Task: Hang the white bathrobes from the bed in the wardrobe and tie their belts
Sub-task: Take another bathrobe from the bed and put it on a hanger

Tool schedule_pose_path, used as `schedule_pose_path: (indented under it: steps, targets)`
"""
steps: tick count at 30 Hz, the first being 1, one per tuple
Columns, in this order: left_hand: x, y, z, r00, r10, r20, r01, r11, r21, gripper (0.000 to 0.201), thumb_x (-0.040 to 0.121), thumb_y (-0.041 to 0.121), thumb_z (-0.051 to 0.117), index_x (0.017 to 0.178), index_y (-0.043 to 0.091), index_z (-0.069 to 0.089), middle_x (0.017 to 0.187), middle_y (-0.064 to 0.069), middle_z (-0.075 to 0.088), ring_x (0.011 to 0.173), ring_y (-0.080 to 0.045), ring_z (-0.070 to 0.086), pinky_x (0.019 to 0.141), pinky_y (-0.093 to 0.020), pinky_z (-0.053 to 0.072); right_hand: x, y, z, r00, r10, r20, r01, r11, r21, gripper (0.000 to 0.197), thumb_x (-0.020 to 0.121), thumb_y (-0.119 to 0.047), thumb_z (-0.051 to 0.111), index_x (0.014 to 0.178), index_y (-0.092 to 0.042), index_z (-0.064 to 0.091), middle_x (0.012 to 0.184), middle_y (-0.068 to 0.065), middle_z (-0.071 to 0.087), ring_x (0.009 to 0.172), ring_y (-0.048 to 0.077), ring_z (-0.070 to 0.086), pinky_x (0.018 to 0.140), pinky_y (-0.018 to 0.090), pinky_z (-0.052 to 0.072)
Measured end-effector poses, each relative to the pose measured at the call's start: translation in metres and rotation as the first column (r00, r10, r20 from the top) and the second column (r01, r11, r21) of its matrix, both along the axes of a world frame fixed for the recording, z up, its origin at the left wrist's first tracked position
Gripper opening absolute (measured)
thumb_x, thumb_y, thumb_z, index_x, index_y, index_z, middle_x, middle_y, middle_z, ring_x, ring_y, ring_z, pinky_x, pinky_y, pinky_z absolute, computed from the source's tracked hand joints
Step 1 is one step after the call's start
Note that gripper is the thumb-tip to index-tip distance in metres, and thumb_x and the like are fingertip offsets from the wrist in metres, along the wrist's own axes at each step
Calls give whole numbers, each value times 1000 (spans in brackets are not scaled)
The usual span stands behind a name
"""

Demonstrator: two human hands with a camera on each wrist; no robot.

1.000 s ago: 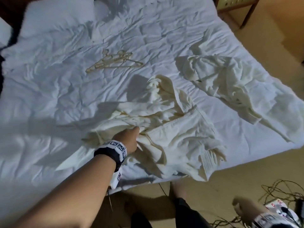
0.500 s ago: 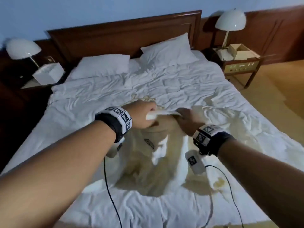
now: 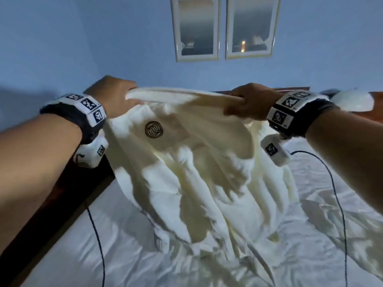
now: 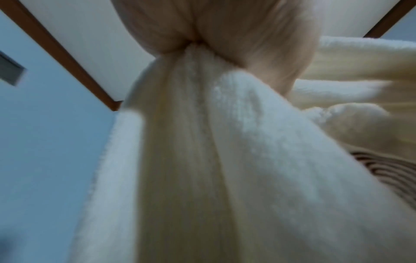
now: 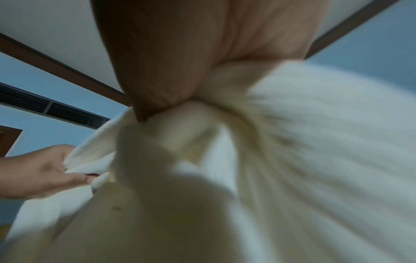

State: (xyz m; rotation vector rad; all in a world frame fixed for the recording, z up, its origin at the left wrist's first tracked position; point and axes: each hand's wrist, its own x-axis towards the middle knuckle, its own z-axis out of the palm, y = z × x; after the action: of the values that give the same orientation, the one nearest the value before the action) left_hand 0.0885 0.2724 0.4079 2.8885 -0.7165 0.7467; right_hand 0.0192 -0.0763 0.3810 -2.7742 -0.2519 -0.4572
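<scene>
A cream-white bathrobe [image 3: 196,172] with a round brown emblem [image 3: 153,129] hangs spread above the bed [image 3: 62,255], its lower part trailing onto the sheet. My left hand [image 3: 116,98] grips its upper edge on the left, and my right hand [image 3: 248,102] grips the same edge on the right. In the left wrist view the fingers [image 4: 225,32] bunch the bathrobe [image 4: 202,169] tightly. The right wrist view has my right hand [image 5: 191,53] clamped on gathered bathrobe [image 5: 292,142] cloth, with my left hand [image 5: 45,170] at the far side. The second robe and the hangers are hidden.
The wooden headboard [image 3: 68,189] runs behind the robe on the left. Two framed pictures [image 3: 223,27] hang on the blue wall. A white lamp shade [image 3: 352,100] stands at the right. Black cables [image 3: 339,204] dangle from my wrists over the sheet.
My right hand joined the left on the robe, and both lifted it off the bed and drew apart, spreading its top edge. My view has tilted up toward the wall.
</scene>
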Motion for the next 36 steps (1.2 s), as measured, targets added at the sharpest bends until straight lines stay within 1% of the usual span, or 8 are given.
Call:
schedule_pose_path:
  steps: [3, 8, 14, 17, 22, 25, 29, 36]
  targets:
    - [7, 51, -52, 984, 156, -85, -148, 985, 89, 26, 89, 46, 63, 100, 22, 67, 97, -12, 69, 82, -31, 60, 69, -32, 43, 25, 16, -67, 987, 27, -157, -38, 997, -68, 32, 83, -47, 71, 86, -15, 65, 77, 2, 61, 75, 23, 59, 60, 28, 38]
    - [14, 64, -169, 854, 305, -422, -221, 946, 237, 35, 92, 52, 55, 69, 27, 49, 81, 2, 60, 82, -25, 60, 70, -32, 44, 57, 30, -199, 911, 45, -411, -94, 991, -100, 37, 89, -38, 66, 112, -10, 66, 110, 10, 65, 108, 28, 59, 79, 28, 38]
    - [37, 17, -308, 681, 426, -595, -276, 903, 330, 6, 86, 23, 53, 82, 26, 56, 107, -1, 68, 97, -26, 62, 84, -36, 50, 82, 10, -305, 821, 140, -553, -169, 986, -1, 24, 87, -25, 67, 108, -13, 70, 108, 8, 69, 106, 26, 61, 81, 28, 42]
    - [47, -39, -357, 595, 400, -698, -226, 916, 332, 25, 86, 24, 53, 108, 33, 62, 118, 5, 64, 107, -23, 60, 84, -32, 47, 102, -20, -345, 795, 172, -582, -199, 980, 18, 27, 85, -14, 62, 109, -21, 71, 110, 3, 70, 108, 22, 61, 87, 28, 45]
    - [73, -132, -420, 383, 236, -893, -57, 971, 232, 38, 87, 45, 60, 59, 20, 56, 67, 5, 59, 75, -21, 61, 69, -28, 47, 154, -81, -396, 811, 121, -572, -179, 983, -45, 32, 82, -4, 54, 102, -25, 67, 109, 1, 61, 104, 23, 58, 83, 33, 48]
    - [89, -167, -451, 278, 204, -939, -6, 978, 211, 35, 86, 42, 63, 69, 12, 60, 69, -1, 64, 73, -19, 62, 64, -24, 46, 180, -111, -437, 721, 6, -693, -192, 962, -192, 37, 88, -9, 57, 115, -32, 62, 122, 0, 55, 116, 23, 53, 92, 36, 48]
    - [135, -192, -483, 285, 203, -937, 30, 975, 221, 20, 88, 29, 55, 84, 16, 70, 91, 1, 71, 89, -21, 65, 82, -29, 53, 205, -136, -497, 544, -79, -835, -106, 981, -163, 43, 88, -8, 58, 127, -27, 58, 134, 3, 51, 123, 23, 52, 98, 36, 46]
    - [207, -230, -544, 336, 141, -931, 74, 982, 175, 27, 93, 30, 56, 116, 19, 62, 120, -2, 64, 107, -21, 60, 92, -32, 48, 244, -178, -580, 476, -221, -851, 151, 974, -169, 35, 86, -19, 57, 118, -33, 57, 130, 1, 48, 108, 28, 59, 92, 41, 50]
